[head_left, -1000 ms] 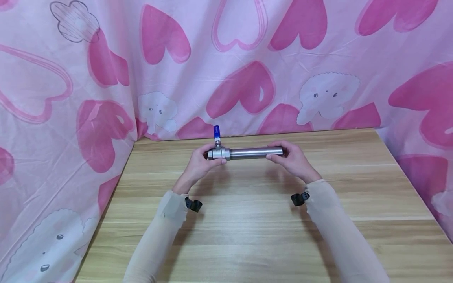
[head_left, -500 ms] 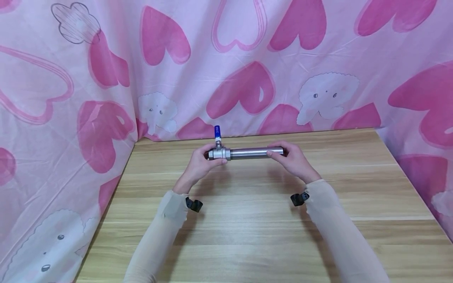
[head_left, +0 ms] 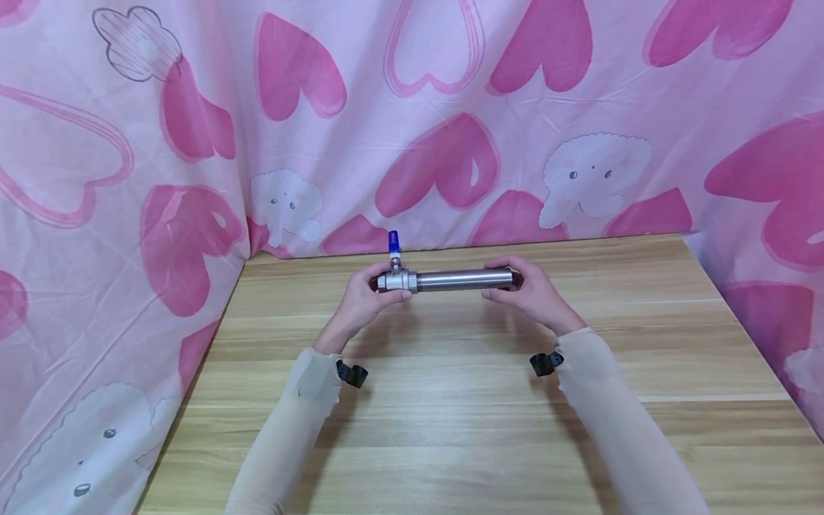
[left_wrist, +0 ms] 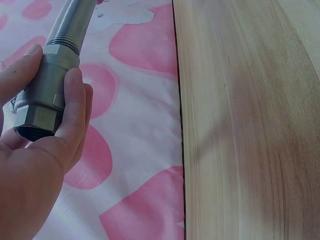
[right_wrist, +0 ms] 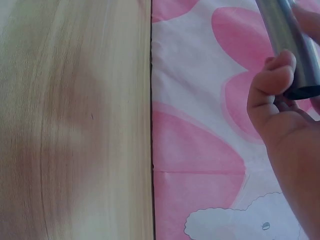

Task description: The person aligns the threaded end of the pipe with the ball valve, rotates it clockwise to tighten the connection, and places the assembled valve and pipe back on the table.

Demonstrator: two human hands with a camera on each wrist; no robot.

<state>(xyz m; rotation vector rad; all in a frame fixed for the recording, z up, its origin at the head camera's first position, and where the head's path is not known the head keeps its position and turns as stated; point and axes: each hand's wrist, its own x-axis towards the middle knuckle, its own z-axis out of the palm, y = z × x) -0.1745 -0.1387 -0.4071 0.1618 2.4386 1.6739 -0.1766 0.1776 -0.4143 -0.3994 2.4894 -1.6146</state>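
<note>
Pink heart-print cloth (head_left: 444,50) backs the bench (head_left: 418,429), over which a metal pipe (head_left: 460,280) meets a blue-levered valve (head_left: 399,280). The left hand (head_left: 360,299) grips the valve, the right hand (head_left: 539,292) the pipe's free end, seemingly working the threaded joint (left_wrist: 63,41); turning calls for steady alignment.

Pink cloth (head_left: 362,154) hangs behind and on both sides of the wooden tabletop (head_left: 444,415). The cloth has big, dark pink hearts (head_left: 444,168) and fluffy white animals (head_left: 595,179) on it. The tabletop is stripy.
</note>
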